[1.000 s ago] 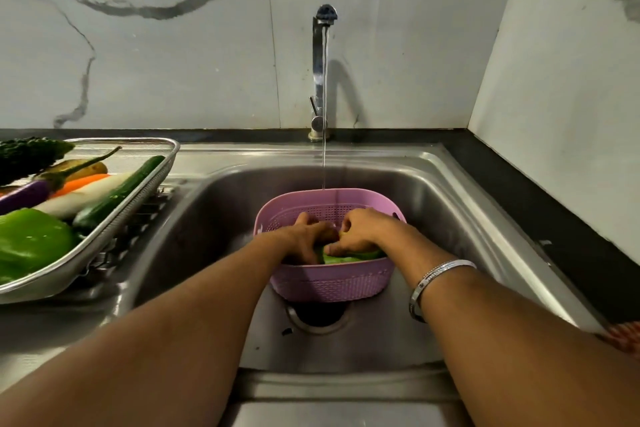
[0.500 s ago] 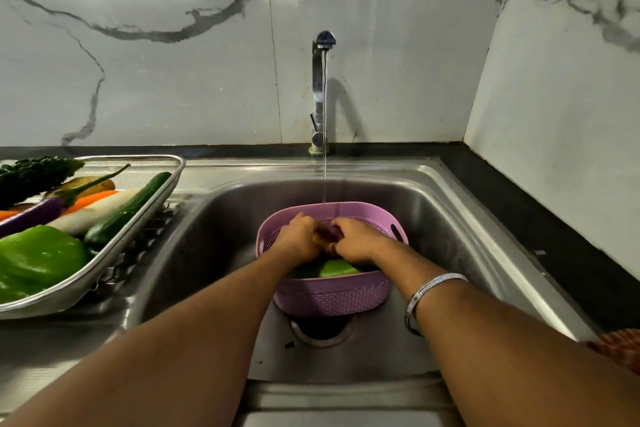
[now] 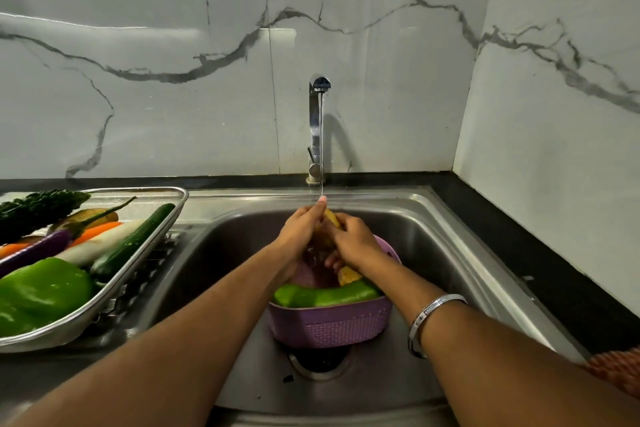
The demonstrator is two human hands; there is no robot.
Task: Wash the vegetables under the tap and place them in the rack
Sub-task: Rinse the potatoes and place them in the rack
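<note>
Both hands clasp a yellowish vegetable (image 3: 331, 218) under the tap (image 3: 317, 128) stream, above the purple basket (image 3: 329, 326) in the sink (image 3: 433, 229): left hand (image 3: 300, 230) and right hand (image 3: 355, 243) each grasping it. The rack (image 3: 138, 274) sits left, full of vegetables.

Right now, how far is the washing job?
Done: several vegetables lie in the metal rack on the left. In hand: both hands, left hand and right hand, hold a yellowish vegetable under the tap stream. Left: a green vegetable waits in the purple basket.
</note>
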